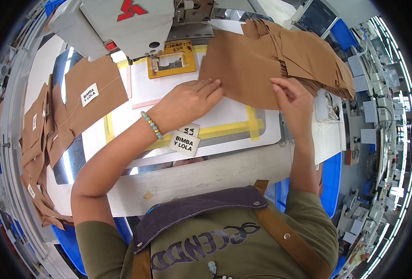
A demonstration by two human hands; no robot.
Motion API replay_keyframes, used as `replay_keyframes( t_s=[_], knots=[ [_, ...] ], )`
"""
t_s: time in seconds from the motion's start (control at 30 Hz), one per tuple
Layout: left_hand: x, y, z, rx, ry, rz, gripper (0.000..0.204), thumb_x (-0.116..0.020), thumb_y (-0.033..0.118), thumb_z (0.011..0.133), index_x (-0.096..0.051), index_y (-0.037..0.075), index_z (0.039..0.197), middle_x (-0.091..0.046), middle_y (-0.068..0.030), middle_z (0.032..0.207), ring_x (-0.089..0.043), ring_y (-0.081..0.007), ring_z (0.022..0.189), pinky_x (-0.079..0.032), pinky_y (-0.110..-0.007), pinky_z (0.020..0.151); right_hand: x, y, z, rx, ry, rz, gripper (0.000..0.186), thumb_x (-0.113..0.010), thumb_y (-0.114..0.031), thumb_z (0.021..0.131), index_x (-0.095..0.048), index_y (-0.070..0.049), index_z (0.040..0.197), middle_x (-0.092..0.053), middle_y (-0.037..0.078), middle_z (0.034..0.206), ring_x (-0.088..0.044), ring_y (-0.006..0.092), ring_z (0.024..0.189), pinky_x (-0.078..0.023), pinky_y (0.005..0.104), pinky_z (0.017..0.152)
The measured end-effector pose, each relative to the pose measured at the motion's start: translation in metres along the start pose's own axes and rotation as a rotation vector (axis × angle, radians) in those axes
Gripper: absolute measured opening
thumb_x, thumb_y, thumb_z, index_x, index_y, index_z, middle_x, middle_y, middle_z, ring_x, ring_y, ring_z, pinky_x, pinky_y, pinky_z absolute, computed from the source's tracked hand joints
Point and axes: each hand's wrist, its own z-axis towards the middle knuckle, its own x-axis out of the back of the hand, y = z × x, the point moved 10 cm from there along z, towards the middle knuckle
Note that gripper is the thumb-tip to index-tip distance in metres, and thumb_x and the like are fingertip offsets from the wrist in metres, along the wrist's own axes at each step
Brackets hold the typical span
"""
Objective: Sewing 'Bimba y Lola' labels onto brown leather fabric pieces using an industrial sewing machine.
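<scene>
My left hand (194, 104), with a beaded bracelet at its wrist, has curled fingers closed on the lower left edge of a flat brown piece (241, 63) of fabric or paper. My right hand (293, 104) pinches that piece's right edge between thumb and finger. The piece lies partly over a thick stack of similar brown pieces (317, 58) at the upper right. Under my left wrist, two white labels with black print (184, 144) lie on the white template board (231, 123) edged with yellow tape. A yellow frame (171, 69) sits above my left hand, beside the machine head.
The white sewing machine (122, 30) overhangs the upper left. Labelled brown pieces (94, 83) cover the left side and hang over the edge. A screen (313, 18) stands at the upper right. Blue bins (329, 179) are below the table (206, 172). Other workstations line the right rim.
</scene>
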Motion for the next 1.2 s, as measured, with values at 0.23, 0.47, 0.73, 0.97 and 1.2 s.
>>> replay_keyframes(
  t_s=[0.23,0.47,0.73,0.97,1.2],
  knots=[
    [0.012,-0.005,-0.046,-0.036,-0.118,0.335,0.035,-0.070,0.007,0.093,-0.069,-0.004,0.127,-0.072,-0.0219,0.142,-0.073,-0.0321,0.129,-0.064,-0.039,0.103,-0.072,-0.004,0.023,0.142,-0.289,-0.107,0.029,-0.072,-0.007,0.101,-0.077,-0.001,0.129,-0.076,0.011,0.116,-0.071,0.0227,0.091,-0.057,0.0316,0.082],
    [0.033,-0.048,-0.100,0.178,-0.194,0.400,0.046,-0.068,0.005,0.093,-0.067,-0.005,0.137,-0.069,-0.0214,0.147,-0.068,-0.0354,0.135,-0.059,-0.044,0.111,-0.122,-0.044,0.029,0.564,-0.231,-0.330,0.039,-0.068,-0.015,0.105,-0.072,-0.002,0.142,-0.061,0.016,0.151,-0.060,0.0314,0.134,-0.053,0.0438,0.108],
    [0.050,-0.054,-0.134,0.538,-0.214,0.113,0.051,-0.072,0.021,0.104,-0.064,0.005,0.152,-0.055,-0.0121,0.166,-0.043,-0.0371,0.159,-0.037,-0.053,0.129,-0.143,-0.035,-0.015,0.736,-0.456,-0.546,0.053,-0.063,-0.036,0.111,-0.061,-0.004,0.154,-0.051,0.009,0.169,-0.040,0.0346,0.159,-0.031,0.0551,0.131],
    [0.058,-0.067,-0.154,0.618,-0.148,0.083,0.055,-0.072,0.018,0.102,-0.061,0.006,0.155,-0.055,-0.0095,0.168,-0.041,-0.0386,0.161,-0.036,-0.053,0.129,-0.125,-0.031,-0.007,0.608,-0.463,-0.226,0.055,-0.064,-0.036,0.111,-0.059,-0.006,0.156,-0.058,0.010,0.164,-0.041,0.0323,0.159,-0.028,0.0562,0.133],
    [0.058,-0.064,-0.152,0.584,-0.205,0.071,0.058,-0.077,0.009,0.096,-0.064,0.008,0.153,-0.060,-0.0094,0.163,-0.045,-0.0376,0.159,-0.041,-0.051,0.127,-0.135,-0.030,-0.008,0.664,-0.515,-0.404,0.055,-0.064,-0.033,0.110,-0.057,-0.007,0.158,-0.056,0.010,0.165,-0.039,0.0332,0.161,-0.029,0.0552,0.132]
  ],
)
